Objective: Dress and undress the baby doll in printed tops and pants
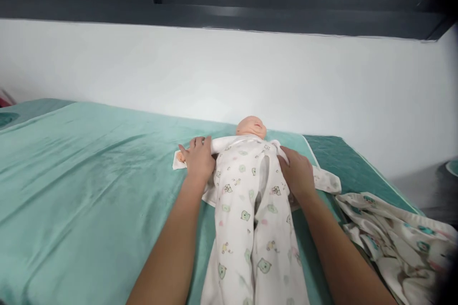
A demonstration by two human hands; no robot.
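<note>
A baby doll lies on its back with its head toward the wall. White baby clothes printed with green bears cover its body, the legs stretching toward me. My left hand is closed over the white sleeve on the doll's left-side arm, and the doll's small hand shows at the cuff beyond my fingers. On the other side, my right hand grips the garment's edge near the shoulder; its fingertips are partly hidden by cloth. Past that hand, another printed sleeve lies spread out flat.
Under the doll is a light green sheet, with a darker green part at the right. A crumpled printed cloth lies at the right front. Behind rises a white wall below a dark barred window frame.
</note>
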